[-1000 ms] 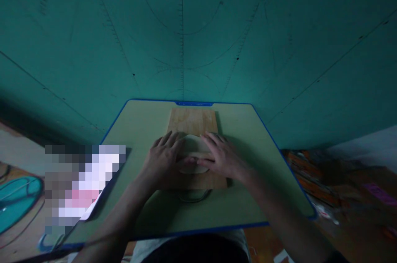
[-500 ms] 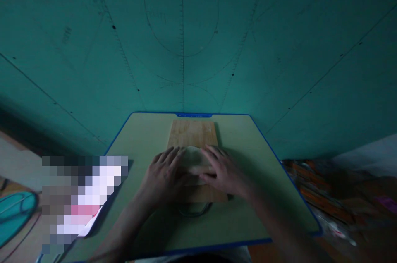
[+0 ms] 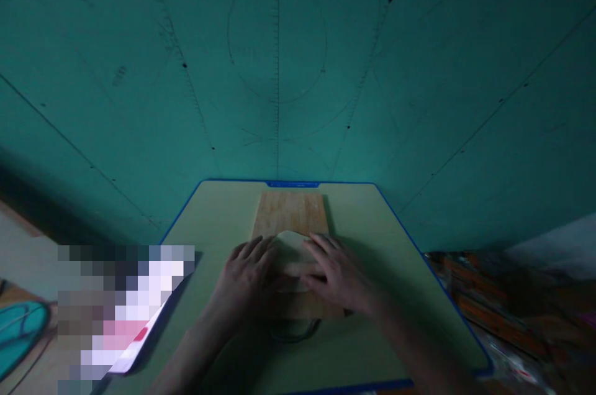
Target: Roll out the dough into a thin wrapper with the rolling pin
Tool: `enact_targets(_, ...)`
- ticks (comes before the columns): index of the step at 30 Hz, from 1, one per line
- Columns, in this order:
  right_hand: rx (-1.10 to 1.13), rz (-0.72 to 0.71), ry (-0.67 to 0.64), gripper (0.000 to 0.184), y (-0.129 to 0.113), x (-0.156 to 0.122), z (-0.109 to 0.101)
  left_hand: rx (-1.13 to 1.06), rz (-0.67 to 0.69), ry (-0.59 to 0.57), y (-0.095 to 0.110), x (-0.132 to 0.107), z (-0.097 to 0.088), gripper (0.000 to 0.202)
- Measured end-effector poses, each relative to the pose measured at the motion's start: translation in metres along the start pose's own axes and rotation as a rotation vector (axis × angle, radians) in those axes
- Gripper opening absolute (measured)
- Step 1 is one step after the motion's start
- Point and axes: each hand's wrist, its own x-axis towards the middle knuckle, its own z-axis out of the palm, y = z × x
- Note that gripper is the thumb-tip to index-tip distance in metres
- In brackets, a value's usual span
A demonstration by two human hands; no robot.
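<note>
A flat, pale sheet of dough point(image 3: 290, 245) lies on a wooden cutting board point(image 3: 291, 212). Across it runs a light rolling pin point(image 3: 298, 269), its ends covered by my hands. My left hand point(image 3: 249, 267) grips the pin's left end, fingers stretched forward over it and thumb on the near side. On the other end, my right hand point(image 3: 333, 267) is placed the same way, its fingertips reaching the dough's right edge. The dough's side edges are partly hidden under the fingers.
The board rests on a pale table point(image 3: 372, 227) with a blue rim, against a green wall point(image 3: 298, 72) with drawn lines. A dark metal loop point(image 3: 295, 336) shows at the board's near edge. A partly blurred flat object point(image 3: 128, 358) lies left. Orange-brown items point(image 3: 484, 295) lie right.
The view has tilted up slightly, so the table, board and hands appear lower. Both hands stay on the rolling pin, hardly shifted against the board.
</note>
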Motion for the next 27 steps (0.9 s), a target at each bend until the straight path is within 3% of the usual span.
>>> enact_targets(7, 0.001, 0.073, -0.039, 0.073, 0.001, 0.01, -0.006, 0.014, -0.066, 0.009, 0.0, 0.01, 0.0, 0.06)
enact_targets(12, -0.046, 0.047, -0.02, 0.065, -0.007, -0.003, -0.004, 0.007, -0.023, 0.041, 0.004, -0.002, 0.001, 0.055)
enact_targets(19, 0.027, 0.042, -0.039, 0.07, 0.002, 0.006, -0.005, -0.075, -0.114, -0.158, 0.0, 0.011, -0.011, 0.052)
enact_targets(24, -0.01, 0.017, 0.006, 0.064, -0.002, 0.0, -0.004, -0.078, -0.063, -0.113, 0.0, 0.005, -0.01, 0.051)
enact_targets(27, -0.02, 0.055, -0.012, 0.071, -0.003, 0.006, -0.005, -0.082, -0.093, -0.14, -0.003, 0.011, -0.01, 0.044)
